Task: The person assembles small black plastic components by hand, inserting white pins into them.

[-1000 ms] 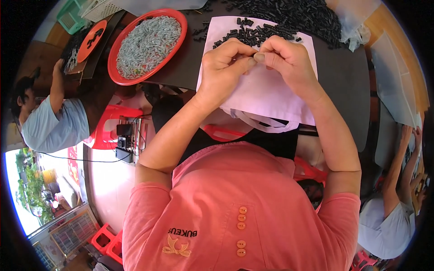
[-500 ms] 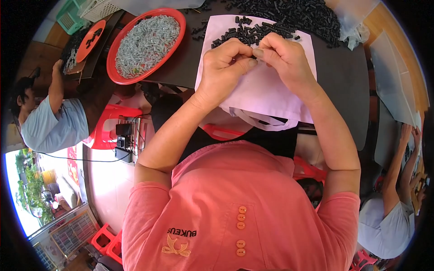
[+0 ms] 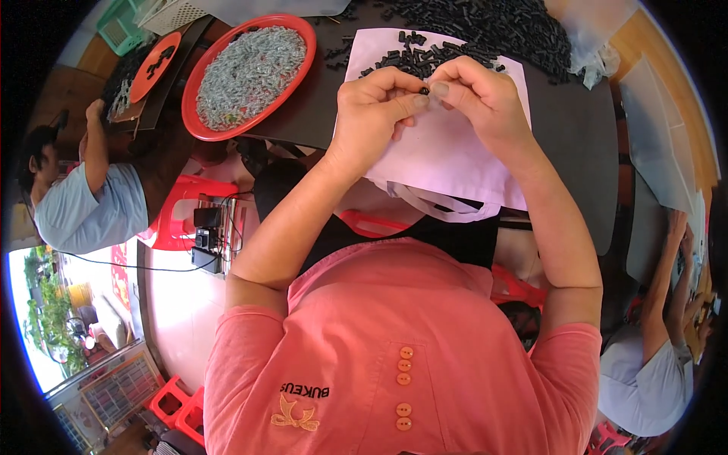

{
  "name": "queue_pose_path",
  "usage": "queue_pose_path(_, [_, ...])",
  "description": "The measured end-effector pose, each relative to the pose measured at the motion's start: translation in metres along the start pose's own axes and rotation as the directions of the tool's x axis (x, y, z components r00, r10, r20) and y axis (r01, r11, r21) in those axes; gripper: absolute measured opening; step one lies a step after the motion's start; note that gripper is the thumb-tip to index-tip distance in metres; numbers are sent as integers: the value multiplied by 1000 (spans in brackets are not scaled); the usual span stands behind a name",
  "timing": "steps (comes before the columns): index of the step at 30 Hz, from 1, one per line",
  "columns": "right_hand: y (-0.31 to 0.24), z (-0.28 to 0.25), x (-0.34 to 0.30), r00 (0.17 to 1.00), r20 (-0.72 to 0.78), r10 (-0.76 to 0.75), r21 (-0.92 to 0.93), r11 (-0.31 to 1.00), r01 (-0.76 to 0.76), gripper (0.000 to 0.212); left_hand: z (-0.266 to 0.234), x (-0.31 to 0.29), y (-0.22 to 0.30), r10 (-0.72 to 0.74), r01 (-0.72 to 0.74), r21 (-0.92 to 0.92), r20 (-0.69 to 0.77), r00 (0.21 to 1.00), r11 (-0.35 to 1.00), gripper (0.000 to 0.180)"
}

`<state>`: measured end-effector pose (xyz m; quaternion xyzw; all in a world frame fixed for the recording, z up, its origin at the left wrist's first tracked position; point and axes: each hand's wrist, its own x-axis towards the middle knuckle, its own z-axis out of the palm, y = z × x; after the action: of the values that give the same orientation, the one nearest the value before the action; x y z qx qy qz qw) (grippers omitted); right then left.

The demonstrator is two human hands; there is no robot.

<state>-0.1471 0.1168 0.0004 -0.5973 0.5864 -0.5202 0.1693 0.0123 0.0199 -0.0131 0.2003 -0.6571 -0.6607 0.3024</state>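
Note:
Over a white cloth bag on the dark table, my two hands meet fingertip to fingertip. My left hand is closed, pinching a small black piece between thumb and forefinger; only its end shows. Thumb and forefinger of my right hand are pressed together right beside that piece; whatever they hold is hidden or too small to make out. Just beyond my fingers, short black tube-like pieces lie loose on the far part of the bag.
A large heap of the same black pieces covers the table's far side, with a clear plastic bag at its right. Left stands a red basin full of small clear pieces. Other people sit at far left and far right.
My left hand has turned slightly and its lower fingers show more. The black piece's end is now visible between my fingertips. My right hand has barely moved.

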Motion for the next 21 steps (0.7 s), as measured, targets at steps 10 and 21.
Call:
queue_pose_path(10, [-2, 1, 0, 995, -58, -81, -68, 995, 77, 13, -1, 0, 0, -54, 51, -147, -13, 998, 988, 9])
queue_pose_path(21, [-3, 4, 1, 984, -21, -175, -162, 972, 170, 17, -4, 4, -2, -91, 95, -190, 28, 995, 977, 9])
